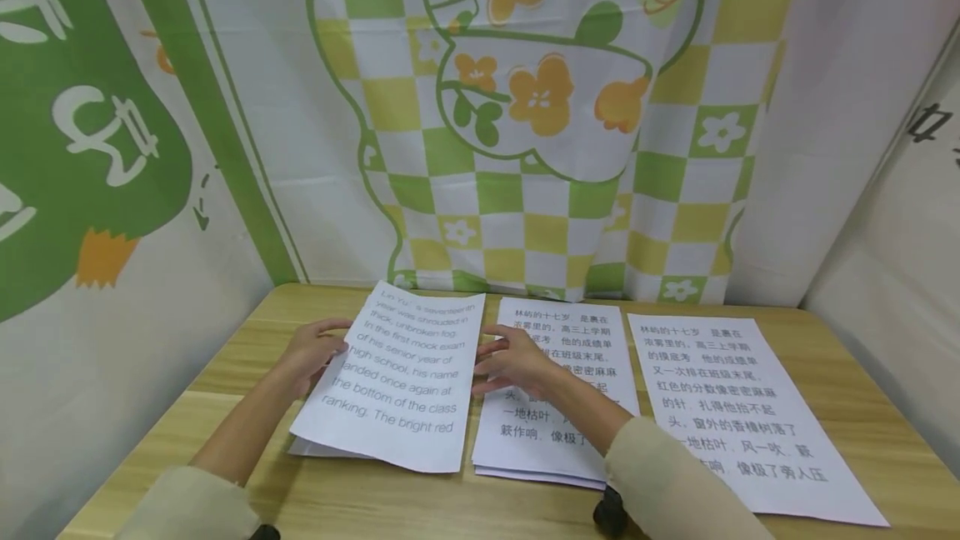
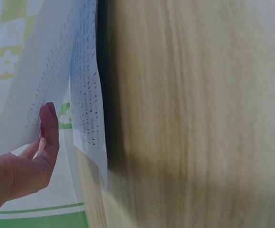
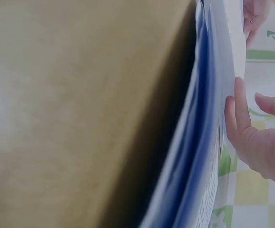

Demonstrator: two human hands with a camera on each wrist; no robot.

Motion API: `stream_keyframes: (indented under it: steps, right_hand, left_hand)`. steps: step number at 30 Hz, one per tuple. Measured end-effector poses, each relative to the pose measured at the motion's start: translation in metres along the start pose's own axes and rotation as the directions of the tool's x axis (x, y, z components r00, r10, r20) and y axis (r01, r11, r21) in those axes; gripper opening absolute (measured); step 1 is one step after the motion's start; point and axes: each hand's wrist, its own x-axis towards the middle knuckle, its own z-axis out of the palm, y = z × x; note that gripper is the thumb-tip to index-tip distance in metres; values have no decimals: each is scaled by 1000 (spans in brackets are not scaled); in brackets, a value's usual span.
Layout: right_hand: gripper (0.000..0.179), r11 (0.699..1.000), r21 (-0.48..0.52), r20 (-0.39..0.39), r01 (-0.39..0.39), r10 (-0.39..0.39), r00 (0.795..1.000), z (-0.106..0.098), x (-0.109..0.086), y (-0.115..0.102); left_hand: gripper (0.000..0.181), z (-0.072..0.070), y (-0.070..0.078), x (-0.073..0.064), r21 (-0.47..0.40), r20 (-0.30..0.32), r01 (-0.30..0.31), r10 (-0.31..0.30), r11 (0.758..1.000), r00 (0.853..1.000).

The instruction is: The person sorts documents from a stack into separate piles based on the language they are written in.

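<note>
A sheet printed in English (image 1: 401, 382) stands tilted up above the left part of the table, over another sheet (image 2: 87, 90) lying below it. My left hand (image 1: 311, 357) holds its left edge, with the fingers (image 2: 48, 128) on its underside in the left wrist view. At the opposite edge is my right hand (image 1: 517, 361), its fingers (image 3: 242, 107) fairly straight and the fingertips right at the paper. Under the right hand and forearm lies a stack of sheets printed in Chinese (image 1: 540, 444), partly hidden by them.
A further Chinese-printed sheet (image 1: 720, 390) lies at the right, partly under the right sleeve (image 1: 667, 473). The wooden table (image 1: 390, 507) meets a checked, flowered curtain (image 1: 525, 223) at its back edge. Pale cloth walls stand on both sides.
</note>
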Motion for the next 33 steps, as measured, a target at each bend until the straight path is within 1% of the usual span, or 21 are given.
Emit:
stream_keyframes:
  steps: [5,9,13,17,20,25,28,33]
  right_hand:
    - [83,1000,-10,27,7,-7,1000,3,-4,0]
    - [86,999,-52,54,13,-10,999,6,-5,-3]
    - [88,995,-103,67,11,-4,998,6,-5,-4]
    - [90,992,-126,66,2,6,998,5,-3,-2]
    - [91,990,-140,65,-3,12,998,4,-1,-1]
    - [92,987,-159,66,-14,25,998,3,0,1]
    - [92,986,-166,62,-17,28,998,3,1,2]
    - [91,984,-175,64,-17,29,997,4,1,1]
  left_hand:
    - [53,-2,-5,1,38,-29,-5,6,999,1000]
    - [52,-5,-7,0,46,-46,8,-6,999,999]
    - [51,-6,-8,1,53,-45,17,-15,998,999]
    - [52,-6,-10,1,82,-34,19,-16,996,999]
    - [54,-6,-11,2,97,-16,23,-21,995,1000]
    - [55,-8,-15,5,150,11,35,-37,988,999]
    - [55,-9,-17,8,175,3,47,-48,983,999]
    - [54,-9,-17,10,197,-11,47,-46,979,999]
